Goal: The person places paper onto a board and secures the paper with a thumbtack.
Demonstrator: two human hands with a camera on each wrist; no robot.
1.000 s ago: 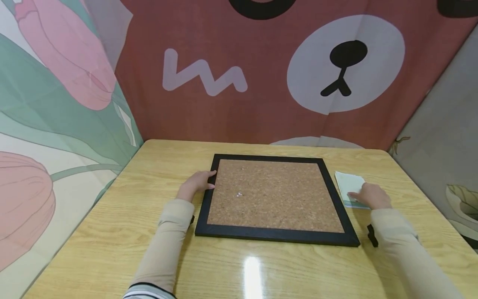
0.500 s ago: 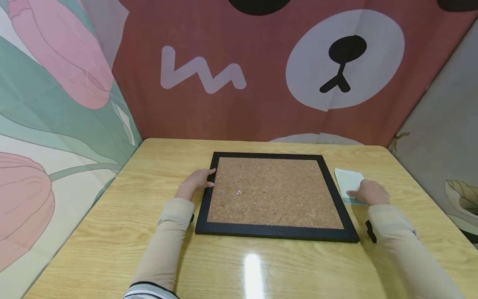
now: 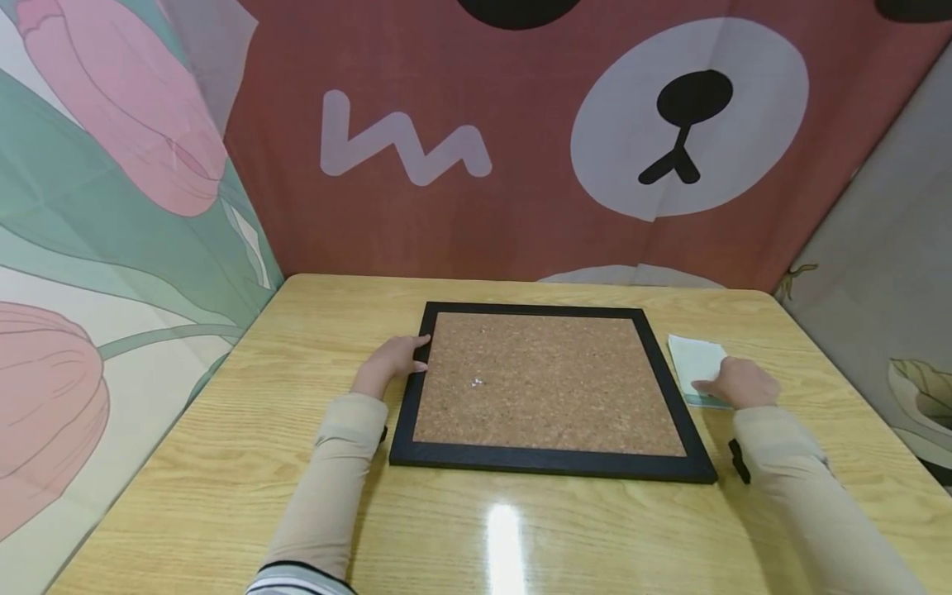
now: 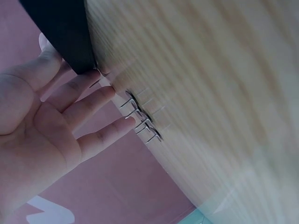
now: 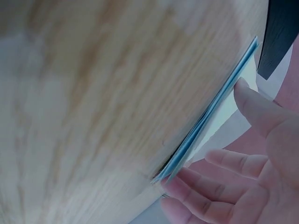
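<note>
A black-framed corkboard (image 3: 550,380) lies flat on the table. My left hand (image 3: 389,362) is at its left frame edge, fingers loosely extended, with two fingertips at the frame. In the left wrist view, several thumbtacks (image 4: 142,116) lie points up on the table beside my left fingertips; the hand hides them in the head view. At the board's right lies a small pad of pale paper sheets (image 3: 697,364) with a blue-green edge. My right hand (image 3: 746,383) is over its near right part. The right wrist view shows the thumb and fingertips touching the pad, fingers spread and relaxed.
The light wooden table (image 3: 454,529) extends in front of and around the board. A small shiny spot (image 3: 477,382) shows on the cork. A printed reddish cloth (image 3: 521,207) hangs behind the table, with more printed cloth at both sides.
The whole head view has shifted slightly upward as the camera moved. Both hands, the corkboard and the paper pad keep their places on the table.
</note>
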